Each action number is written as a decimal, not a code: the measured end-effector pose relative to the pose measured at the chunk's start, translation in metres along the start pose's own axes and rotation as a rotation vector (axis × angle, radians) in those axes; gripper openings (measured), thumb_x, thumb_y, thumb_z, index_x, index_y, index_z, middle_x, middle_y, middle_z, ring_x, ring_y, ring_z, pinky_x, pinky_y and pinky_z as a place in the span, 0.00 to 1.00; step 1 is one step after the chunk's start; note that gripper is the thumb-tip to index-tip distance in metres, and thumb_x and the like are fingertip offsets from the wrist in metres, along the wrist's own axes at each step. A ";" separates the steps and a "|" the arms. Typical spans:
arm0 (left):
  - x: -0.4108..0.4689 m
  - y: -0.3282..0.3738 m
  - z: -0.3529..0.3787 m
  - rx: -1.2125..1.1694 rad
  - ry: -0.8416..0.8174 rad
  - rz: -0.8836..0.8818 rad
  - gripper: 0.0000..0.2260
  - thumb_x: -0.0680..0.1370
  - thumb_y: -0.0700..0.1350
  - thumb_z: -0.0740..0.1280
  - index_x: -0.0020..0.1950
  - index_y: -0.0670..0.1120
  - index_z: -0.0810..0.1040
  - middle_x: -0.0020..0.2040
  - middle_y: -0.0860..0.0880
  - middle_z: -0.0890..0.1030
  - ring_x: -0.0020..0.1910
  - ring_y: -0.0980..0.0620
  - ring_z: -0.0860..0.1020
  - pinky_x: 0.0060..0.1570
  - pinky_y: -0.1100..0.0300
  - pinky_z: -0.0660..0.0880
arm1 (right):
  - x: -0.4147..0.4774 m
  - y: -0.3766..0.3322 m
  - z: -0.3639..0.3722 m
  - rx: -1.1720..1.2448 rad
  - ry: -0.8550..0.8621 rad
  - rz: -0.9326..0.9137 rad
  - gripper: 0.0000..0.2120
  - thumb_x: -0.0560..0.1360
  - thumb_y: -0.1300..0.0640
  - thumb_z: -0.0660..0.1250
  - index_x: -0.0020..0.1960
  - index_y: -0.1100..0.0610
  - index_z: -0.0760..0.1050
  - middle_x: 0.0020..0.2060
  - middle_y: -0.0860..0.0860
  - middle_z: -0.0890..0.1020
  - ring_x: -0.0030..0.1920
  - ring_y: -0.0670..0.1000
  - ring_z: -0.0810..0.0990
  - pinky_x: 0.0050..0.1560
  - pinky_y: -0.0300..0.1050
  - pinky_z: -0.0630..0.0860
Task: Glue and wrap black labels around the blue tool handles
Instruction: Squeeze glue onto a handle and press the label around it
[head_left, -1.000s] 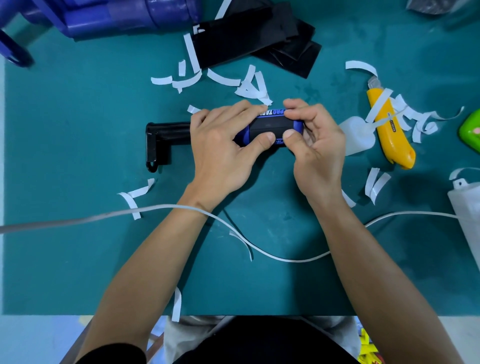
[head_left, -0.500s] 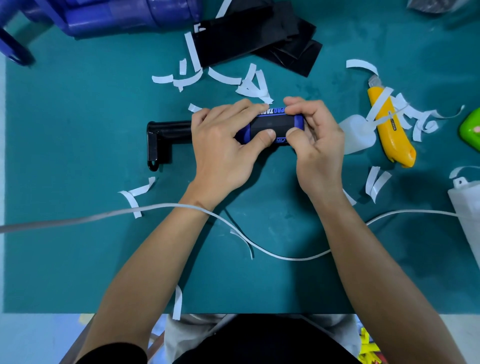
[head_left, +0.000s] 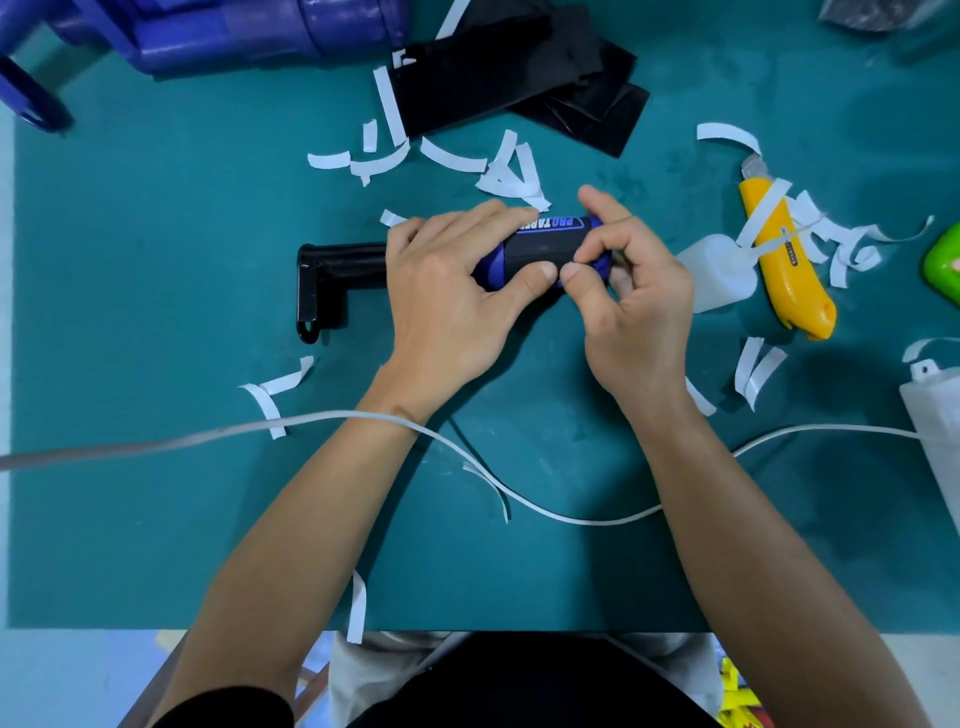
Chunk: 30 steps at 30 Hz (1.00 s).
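Gripping the blue tool handle near the middle of the counter, your left hand steadies it while your right hand pinches the black label; rub firmly outward so its edges bond.

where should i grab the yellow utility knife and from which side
Take the utility knife by the lower half of its yellow body, near the rounded butt, pinching across its narrow width from above. It lies flat on the teal mat. Paper strips drape its upper half and a white bottle crowds its left edge, so coming slightly from the right looks safest.
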<state>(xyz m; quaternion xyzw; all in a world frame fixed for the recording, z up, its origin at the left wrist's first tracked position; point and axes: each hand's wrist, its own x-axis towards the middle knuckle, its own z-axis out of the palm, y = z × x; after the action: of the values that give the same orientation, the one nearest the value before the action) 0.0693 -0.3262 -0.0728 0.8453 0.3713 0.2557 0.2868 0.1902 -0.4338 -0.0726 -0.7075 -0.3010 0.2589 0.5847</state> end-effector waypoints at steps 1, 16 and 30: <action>0.000 0.000 0.000 0.001 -0.002 -0.001 0.17 0.75 0.58 0.75 0.61 0.54 0.86 0.59 0.58 0.85 0.57 0.55 0.80 0.64 0.54 0.64 | 0.000 0.000 0.000 0.004 0.003 0.001 0.13 0.75 0.68 0.69 0.44 0.50 0.73 0.69 0.50 0.79 0.54 0.38 0.80 0.59 0.48 0.77; 0.000 -0.003 0.002 0.023 0.017 0.015 0.19 0.74 0.61 0.74 0.62 0.55 0.85 0.60 0.59 0.84 0.58 0.57 0.80 0.63 0.59 0.61 | 0.001 0.000 0.002 -0.021 0.014 0.009 0.07 0.76 0.68 0.67 0.45 0.57 0.73 0.65 0.47 0.80 0.54 0.43 0.80 0.59 0.47 0.76; 0.001 -0.003 0.000 0.010 0.006 0.013 0.14 0.79 0.57 0.72 0.62 0.55 0.85 0.60 0.60 0.84 0.58 0.57 0.80 0.64 0.58 0.61 | 0.004 -0.002 0.001 0.011 0.026 -0.010 0.16 0.77 0.68 0.67 0.52 0.47 0.72 0.60 0.50 0.82 0.63 0.49 0.81 0.65 0.57 0.78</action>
<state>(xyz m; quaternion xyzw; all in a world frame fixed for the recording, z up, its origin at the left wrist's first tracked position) 0.0685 -0.3238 -0.0748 0.8483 0.3679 0.2583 0.2799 0.1916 -0.4301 -0.0711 -0.7059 -0.2956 0.2485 0.5938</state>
